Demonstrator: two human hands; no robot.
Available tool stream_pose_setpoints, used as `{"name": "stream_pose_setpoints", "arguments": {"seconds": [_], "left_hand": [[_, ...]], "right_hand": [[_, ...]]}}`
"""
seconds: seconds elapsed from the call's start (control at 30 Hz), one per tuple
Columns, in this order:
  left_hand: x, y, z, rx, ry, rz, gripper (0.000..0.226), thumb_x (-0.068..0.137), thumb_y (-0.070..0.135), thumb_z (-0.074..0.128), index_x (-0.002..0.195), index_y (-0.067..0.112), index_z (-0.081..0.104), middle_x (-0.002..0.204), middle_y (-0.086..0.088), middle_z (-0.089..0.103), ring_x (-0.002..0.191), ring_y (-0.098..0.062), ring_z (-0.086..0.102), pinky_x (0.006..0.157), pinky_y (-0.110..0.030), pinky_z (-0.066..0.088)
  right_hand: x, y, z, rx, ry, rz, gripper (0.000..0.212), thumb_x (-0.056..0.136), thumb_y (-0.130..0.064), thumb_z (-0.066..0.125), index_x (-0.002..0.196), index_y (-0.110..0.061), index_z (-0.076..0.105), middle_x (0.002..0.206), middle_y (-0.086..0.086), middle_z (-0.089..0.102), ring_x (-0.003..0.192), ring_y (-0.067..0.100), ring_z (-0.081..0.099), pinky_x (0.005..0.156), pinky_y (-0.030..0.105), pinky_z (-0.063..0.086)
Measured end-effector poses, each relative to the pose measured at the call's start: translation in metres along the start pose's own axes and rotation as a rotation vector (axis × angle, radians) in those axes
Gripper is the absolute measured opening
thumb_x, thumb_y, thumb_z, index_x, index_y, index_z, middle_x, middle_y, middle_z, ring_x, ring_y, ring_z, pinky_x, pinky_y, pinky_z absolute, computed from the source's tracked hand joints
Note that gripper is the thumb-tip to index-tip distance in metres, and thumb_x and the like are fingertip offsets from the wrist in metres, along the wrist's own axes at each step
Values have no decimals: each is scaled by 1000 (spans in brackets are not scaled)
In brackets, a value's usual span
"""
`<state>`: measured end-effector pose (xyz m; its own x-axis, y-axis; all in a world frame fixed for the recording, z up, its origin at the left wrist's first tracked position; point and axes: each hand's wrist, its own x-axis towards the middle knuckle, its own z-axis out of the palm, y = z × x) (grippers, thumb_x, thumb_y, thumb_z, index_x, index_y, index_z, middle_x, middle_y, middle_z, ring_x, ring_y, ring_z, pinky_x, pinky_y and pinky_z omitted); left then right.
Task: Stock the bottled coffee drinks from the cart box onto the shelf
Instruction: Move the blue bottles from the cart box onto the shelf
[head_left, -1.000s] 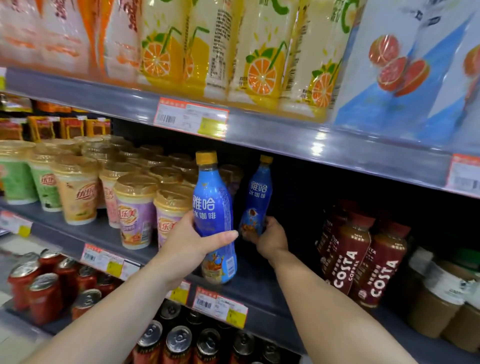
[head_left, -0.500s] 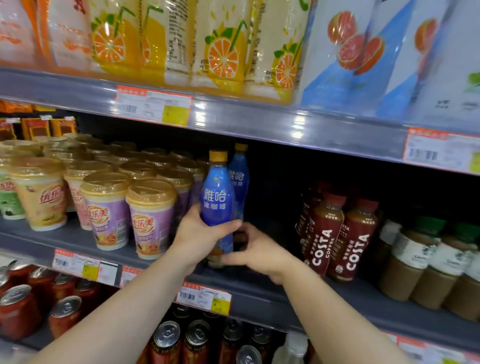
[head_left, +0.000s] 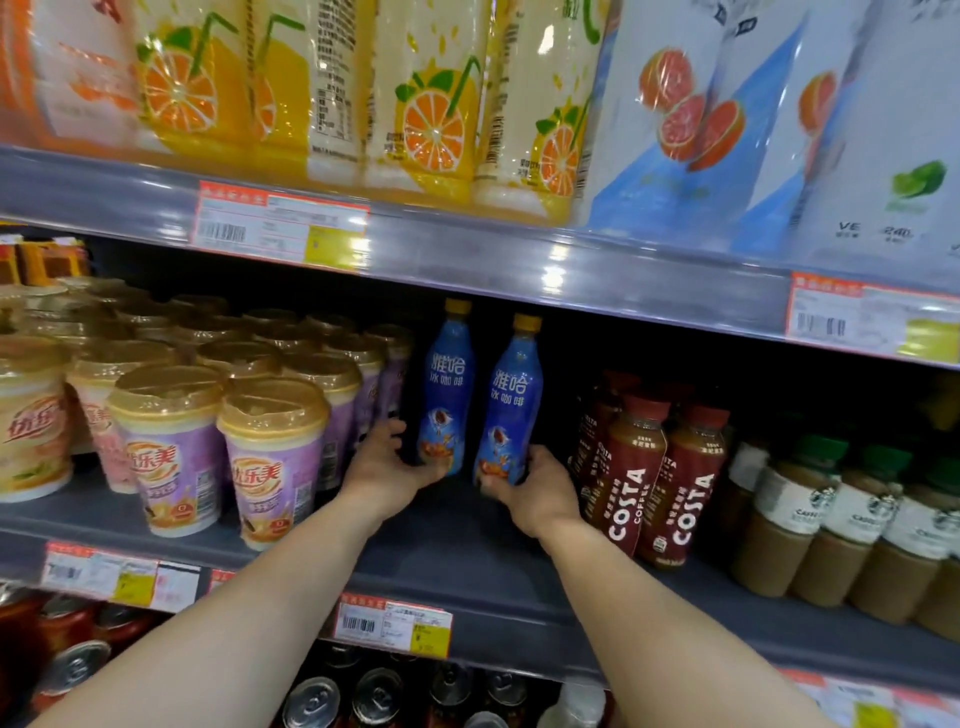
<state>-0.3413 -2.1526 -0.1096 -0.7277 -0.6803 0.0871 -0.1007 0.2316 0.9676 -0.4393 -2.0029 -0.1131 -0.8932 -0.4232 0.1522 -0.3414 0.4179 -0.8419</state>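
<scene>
Two blue bottled coffee drinks stand upright on the middle shelf, side by side with a small gap, set back from the front edge. Left bottle has a yellow cap, blue label with white characters. Right bottle looks the same and sits slightly nearer the camera.

Left hand curls around the base of the left bottle, thumb up on its left side, fingers wrapping under the front. Right hand grips the base of the right bottle from the right, fingers curled across the lower label. Both forearms reach in from the bottom of the frame.

Left of the bottles: milk tea cups with gold lids, purple ones in front, packed in rows, just beside the left hand. Right of the bottles: brown Costa coffee bottles with red caps, near the right hand; whether they touch it I cannot tell. Further right, coffee bottles with green caps.

Upper shelf holds orange juice cartons in plastic wrap and blue-white grapefruit drink packs. Price tags run along the shelf edges. Lower shelf shows can tops, partly cut off.
</scene>
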Motion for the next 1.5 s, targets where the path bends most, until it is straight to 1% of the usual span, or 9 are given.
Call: {"name": "stream_pose_setpoints", "arguments": {"seconds": [0.13,0.23,0.53,0.7,0.87,1.03,1.27,1.4,1.5], "left_hand": [[19,-6,8,150,-31,16,89,69,16,86,144,11,37,141,-11,50,129,-25,49,104,-31,40],[30,-13,16,309,-49,27,75,65,32,87,129,23,49,125,-2,64,114,-21,60,100,-39,48],[36,-18,21,507,47,87,53,74,46,76,118,30,52,118,5,66,110,-21,61,95,-39,48],[38,-17,21,582,21,75,57,78,48,72,127,32,47,123,3,63,116,-23,58,98,-40,46],[10,-9,11,503,-152,38,79,71,45,79,138,26,40,134,1,58,121,-23,56,101,-39,47],[-58,9,10,551,-19,113,75,68,53,65,135,23,46,130,-9,59,119,-32,55,98,-44,48],[-212,36,101,667,115,446,56,86,37,64,137,19,50,139,-6,52,129,-29,44,108,-39,33],[-318,44,228,836,-158,491,62,81,48,61,136,22,48,141,-8,49,131,-31,41,108,-41,31],[-402,61,329,897,-419,576,71,79,58,58,141,28,41,148,-6,41,138,-30,34,114,-44,27]], "right_hand": [[8,3,9,-50,29,-5,59,81,-36,74,131,-21,47,119,-3,66,104,14,62,91,30,49],[11,4,10,-137,49,-13,63,81,-47,71,135,-28,43,122,-4,64,109,17,62,91,34,50],[15,1,13,-195,60,-4,62,81,-52,68,134,-30,46,124,-7,64,111,14,61,81,25,46],[15,3,12,-208,43,20,65,80,-52,70,136,-29,45,126,-7,63,114,13,60,83,24,44],[-5,-2,11,-352,-71,22,83,75,-51,73,143,-25,34,139,4,49,124,23,51,102,35,45],[-64,-15,0,-260,-140,-89,60,88,-31,64,141,-15,40,135,10,53,123,27,53,96,27,43],[-194,42,-123,-392,176,-322,48,89,-30,59,136,-23,51,134,2,56,125,22,47,104,33,38],[-284,151,-250,-737,194,-23,60,86,-44,57,141,-25,41,140,8,48,130,30,40,106,38,33],[-364,223,-352,-802,266,205,63,87,-49,55,144,-28,36,145,9,42,134,32,36,107,42,36]]}}
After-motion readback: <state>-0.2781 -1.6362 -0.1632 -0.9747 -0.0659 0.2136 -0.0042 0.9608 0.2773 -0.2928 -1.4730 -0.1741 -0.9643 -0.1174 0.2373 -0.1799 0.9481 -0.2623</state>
